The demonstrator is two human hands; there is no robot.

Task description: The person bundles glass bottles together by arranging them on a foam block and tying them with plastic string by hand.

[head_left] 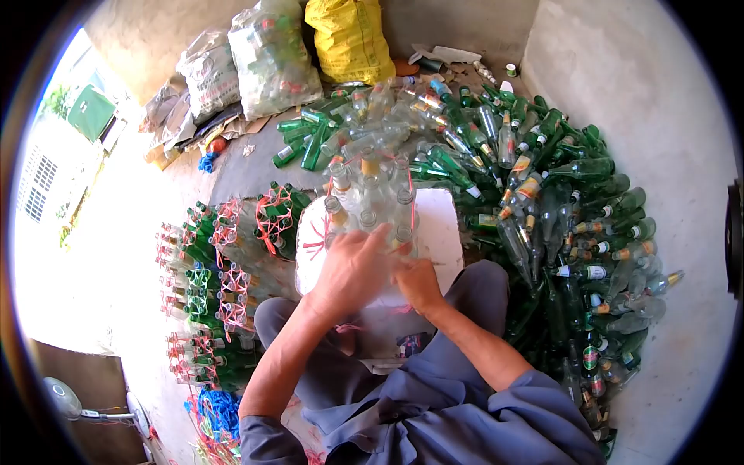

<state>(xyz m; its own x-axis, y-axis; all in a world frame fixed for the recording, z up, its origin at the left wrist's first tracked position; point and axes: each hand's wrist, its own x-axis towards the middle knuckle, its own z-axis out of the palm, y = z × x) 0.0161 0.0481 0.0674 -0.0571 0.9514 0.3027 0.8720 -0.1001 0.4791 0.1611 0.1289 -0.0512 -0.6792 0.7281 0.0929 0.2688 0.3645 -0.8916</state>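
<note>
Standing upright on a round-cornered white board (439, 221), clear glass bottles (370, 200) with pink string (314, 246), blurred left hand (350, 270) just beside them, curled right hand (418, 284) above the near edge, both grips unclear, green glass bottles (587, 169) beyond the right edge.

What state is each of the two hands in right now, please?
Left hand: blurred, at the clear glass bottles; grip cannot be told.
Right hand: curled closed; anything held cannot be told.
</note>
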